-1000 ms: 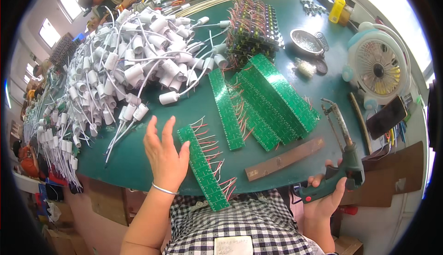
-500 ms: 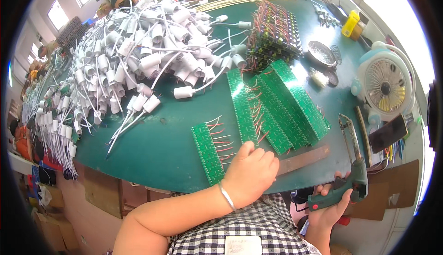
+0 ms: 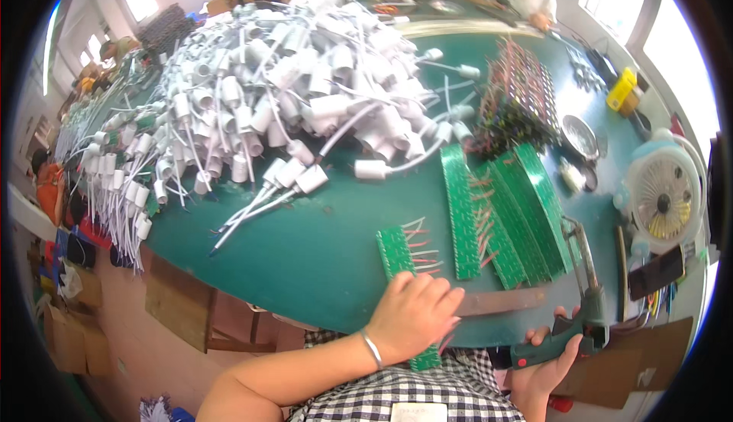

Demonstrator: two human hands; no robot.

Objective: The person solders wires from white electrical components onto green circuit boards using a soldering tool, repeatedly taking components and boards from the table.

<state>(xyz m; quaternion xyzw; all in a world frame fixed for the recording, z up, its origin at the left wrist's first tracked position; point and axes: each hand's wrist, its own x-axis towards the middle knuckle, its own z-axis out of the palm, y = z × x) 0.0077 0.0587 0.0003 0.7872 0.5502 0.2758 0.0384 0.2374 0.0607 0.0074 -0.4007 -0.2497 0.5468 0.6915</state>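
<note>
My left hand [image 3: 416,316] is curled across a short green circuit board strip [image 3: 394,249], gripping it near the table's front edge. Red and white wires stick out along the strip's right side, and its lower end pokes out beneath my hand. My fingertips are partly hidden. In my right hand [image 3: 544,361] is a green pistol-shaped soldering gun [image 3: 584,319], held by its handle with the metal tip pointing up and away. Just beyond lie a longer wired circuit board strip [image 3: 460,216] and several overlapping green circuit boards [image 3: 527,219].
White lamp holders with cables [image 3: 305,93] form a big heap at left. Farther back stands a stack of wired boards [image 3: 519,97]. A brown flat bar [image 3: 504,300] lies near the front edge. A fan [image 3: 663,202], phone [image 3: 657,273] and yellow bottle [image 3: 622,90] line the right. People sit beyond.
My left hand has shifted from beside the longer strip onto the short strip, which now reaches closer to me. The soldering gun stays in my right hand. The view has turned left.
</note>
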